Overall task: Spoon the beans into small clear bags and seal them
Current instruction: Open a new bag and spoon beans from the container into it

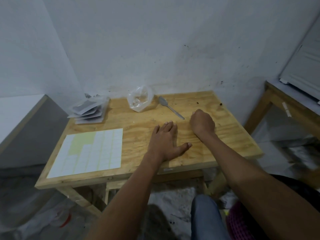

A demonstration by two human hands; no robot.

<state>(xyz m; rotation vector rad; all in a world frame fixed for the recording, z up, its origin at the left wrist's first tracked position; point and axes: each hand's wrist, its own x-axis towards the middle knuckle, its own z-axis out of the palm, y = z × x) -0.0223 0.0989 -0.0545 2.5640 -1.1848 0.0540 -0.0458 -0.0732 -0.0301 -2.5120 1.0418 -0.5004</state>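
Note:
A clear plastic bag (140, 99) with a few beans in it stands at the back of the wooden table (225, 135). A metal spoon (170, 108) lies just right of it, handle pointing toward my right hand. A stack of small clear bags (90, 111) sits at the back left. My left hand (164, 141) lies flat on the table, fingers spread, holding nothing. My right hand (202, 122) rests on the table with its fingers curled under; whether it holds anything is hidden. The spoon's handle tip ends a short way left of it.
A sheet of white sticker labels (90, 153) lies at the table's front left. A couple of dark beans (220, 104) lie loose near the back right edge. Another wooden table (284, 101) stands to the right, a grey surface (20, 118) to the left.

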